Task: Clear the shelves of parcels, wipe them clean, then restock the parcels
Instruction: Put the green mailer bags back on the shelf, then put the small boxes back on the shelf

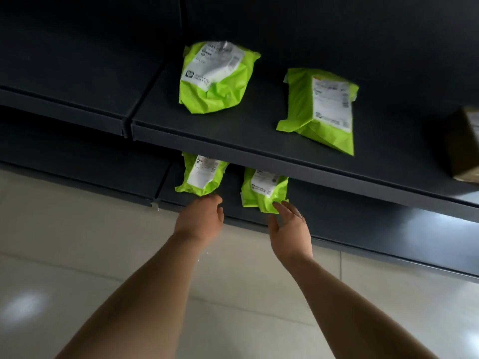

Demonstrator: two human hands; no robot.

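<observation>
Two lime-green parcels with white labels lie on the dark upper shelf (233, 136): one (215, 76) at the left, another (321, 110) to its right. On the lower shelf (363, 218) lie two more green parcels, partly hidden under the upper shelf. My left hand (201, 218) reaches to the near edge of the left one (202, 174), fingers loosely curled, holding nothing. At the near corner of the right one (264, 190), my right hand (290, 226) has straight fingers touching the bag.
A brown cardboard box (464, 146) sits at the right edge of the upper shelf. Another dark shelf unit (64, 107) adjoins on the left. Glossy pale floor tiles (77, 281) lie below, with the lower shelf's front edge low over them.
</observation>
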